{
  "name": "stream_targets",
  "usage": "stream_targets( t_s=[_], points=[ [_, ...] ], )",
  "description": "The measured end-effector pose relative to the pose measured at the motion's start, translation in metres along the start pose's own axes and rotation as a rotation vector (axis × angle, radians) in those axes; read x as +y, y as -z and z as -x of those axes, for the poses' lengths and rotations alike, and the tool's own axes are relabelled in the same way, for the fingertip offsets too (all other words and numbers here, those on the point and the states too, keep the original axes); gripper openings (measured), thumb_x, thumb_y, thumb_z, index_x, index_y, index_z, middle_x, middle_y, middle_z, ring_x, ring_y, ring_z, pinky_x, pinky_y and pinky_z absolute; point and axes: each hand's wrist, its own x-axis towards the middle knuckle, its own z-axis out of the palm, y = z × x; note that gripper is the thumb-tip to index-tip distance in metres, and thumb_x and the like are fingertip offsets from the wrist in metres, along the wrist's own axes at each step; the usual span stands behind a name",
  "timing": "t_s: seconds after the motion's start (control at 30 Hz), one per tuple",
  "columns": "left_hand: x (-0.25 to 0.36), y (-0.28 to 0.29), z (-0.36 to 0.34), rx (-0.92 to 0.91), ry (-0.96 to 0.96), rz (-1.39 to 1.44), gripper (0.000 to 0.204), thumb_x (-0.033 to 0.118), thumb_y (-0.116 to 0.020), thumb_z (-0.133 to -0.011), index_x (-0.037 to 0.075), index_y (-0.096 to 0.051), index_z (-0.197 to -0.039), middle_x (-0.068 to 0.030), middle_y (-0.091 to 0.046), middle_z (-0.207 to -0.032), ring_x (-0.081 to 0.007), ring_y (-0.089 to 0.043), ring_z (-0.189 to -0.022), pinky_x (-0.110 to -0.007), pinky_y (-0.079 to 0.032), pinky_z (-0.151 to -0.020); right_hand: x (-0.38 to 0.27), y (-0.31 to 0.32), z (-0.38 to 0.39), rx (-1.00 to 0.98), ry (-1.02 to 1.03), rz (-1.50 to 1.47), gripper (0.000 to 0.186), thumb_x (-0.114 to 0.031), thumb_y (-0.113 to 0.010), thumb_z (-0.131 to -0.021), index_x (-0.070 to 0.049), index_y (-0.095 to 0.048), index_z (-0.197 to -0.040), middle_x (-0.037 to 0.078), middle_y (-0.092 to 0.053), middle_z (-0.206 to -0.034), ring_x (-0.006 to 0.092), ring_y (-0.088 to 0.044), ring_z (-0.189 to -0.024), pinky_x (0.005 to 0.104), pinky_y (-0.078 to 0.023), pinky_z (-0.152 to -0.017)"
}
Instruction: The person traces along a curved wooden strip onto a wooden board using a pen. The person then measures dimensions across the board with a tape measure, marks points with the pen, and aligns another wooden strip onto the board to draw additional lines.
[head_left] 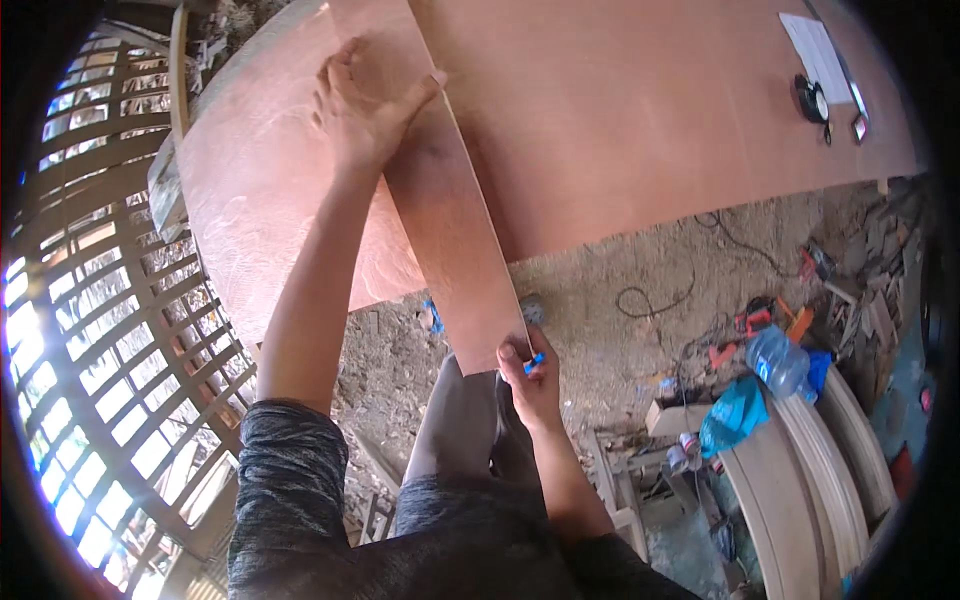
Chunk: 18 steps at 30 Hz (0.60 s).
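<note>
A long, narrow strip of reddish plywood (455,240) lies slantwise across a large plywood sheet (620,110), its near end jutting past the sheet's edge toward my legs. My left hand (365,110) spans the strip farther up, thumb at its right edge and fingers bent toward its left side. At the near end my right hand (535,390) pinches the strip's corner, thumb on top. A small blue object (535,363) shows between that hand's fingers; its kind is mostly hidden.
A black tape measure (810,100) and white paper (818,58) lie on the sheet's right side. Slatted bamboo fencing (110,330) stands at left. On the dirt floor at right are a cable (655,308), a water bottle (778,362), a turquoise bag (733,415) and curved wooden pieces (790,500).
</note>
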Motion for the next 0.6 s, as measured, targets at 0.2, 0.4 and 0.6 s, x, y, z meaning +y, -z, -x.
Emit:
stream_targets(
  t_s=[0.2,0.4,0.6],
  points=[
    [0.003,-0.006,0.004,0.012,0.005,0.018,0.114,0.068,-0.089,-0.062,0.007,-0.045,-0.147,-0.0161,-0.047,-0.143,-0.0351,-0.041,-0.138,-0.053,-0.029,-0.117,-0.001,-0.004,0.0,0.017,0.007,-0.07,0.026,-0.025,-0.071,-0.101,-0.002,-0.064,-0.111,-0.003,-0.062,-0.087,0.0039,-0.053,-0.079,0.0224,-0.044,-0.072],
    [-0.001,-0.006,0.005,0.029,-0.014,0.034,0.116,0.069,-0.089,-0.062,0.005,-0.044,-0.148,-0.0194,-0.045,-0.145,-0.0363,-0.039,-0.141,-0.054,-0.028,-0.118,0.004,-0.008,0.001,0.029,0.081,0.002,0.026,-0.029,-0.072,-0.1,-0.006,-0.06,-0.106,-0.008,-0.054,-0.076,0.0008,-0.045,-0.066,0.0201,-0.033,-0.058],
    [0.002,-0.004,0.006,0.011,0.019,0.05,0.118,0.07,-0.088,-0.062,0.004,-0.042,-0.15,-0.0209,-0.043,-0.148,-0.0382,-0.038,-0.142,-0.054,-0.027,-0.12,0.002,0.002,0.001,-0.03,-0.032,0.091,0.032,-0.03,-0.073,-0.1,-0.002,-0.064,-0.111,-0.004,-0.064,-0.087,0.0038,-0.054,-0.079,0.0226,-0.045,-0.072]
  ],
)
